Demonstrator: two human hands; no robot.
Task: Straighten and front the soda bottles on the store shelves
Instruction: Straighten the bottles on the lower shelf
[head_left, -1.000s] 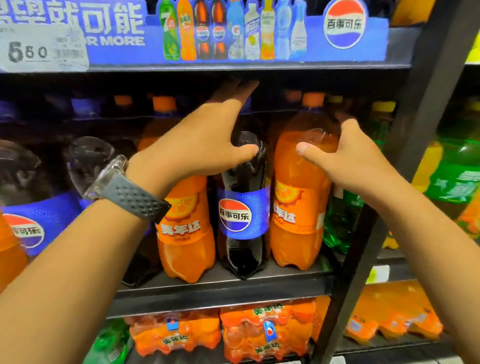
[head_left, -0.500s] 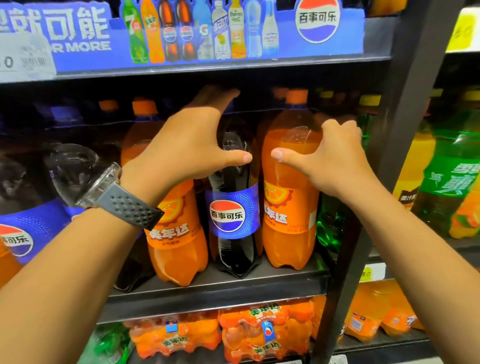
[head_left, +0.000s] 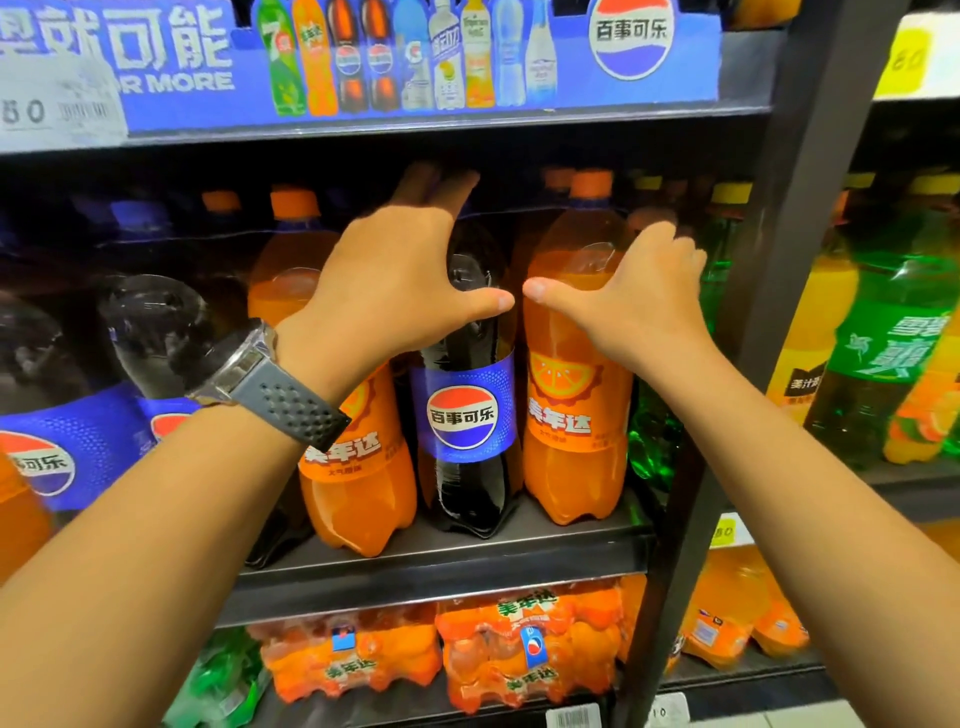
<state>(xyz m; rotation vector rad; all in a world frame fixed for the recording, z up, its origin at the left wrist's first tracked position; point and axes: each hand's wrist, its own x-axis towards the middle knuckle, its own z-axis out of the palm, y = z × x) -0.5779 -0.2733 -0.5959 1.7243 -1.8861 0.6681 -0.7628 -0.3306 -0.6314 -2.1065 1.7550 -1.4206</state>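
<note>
Orange soda (head_left: 576, 415) right grip (head_left: 639, 301), cola (head_left: 467, 415) left grip (head_left: 395, 291)

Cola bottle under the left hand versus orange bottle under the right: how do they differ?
The cola bottle holds dark liquid behind a blue label; the orange bottle is orange in liquid and label. The cola bottle's cap is hidden behind the left hand, while the orange bottle's orange cap shows above the right hand. Both stand upright, labels facing out, each gripped at the shoulder.

Arms fwd; L hand (head_left: 395, 296), R hand (head_left: 641, 306) curled, thumbs almost touching.
</note>
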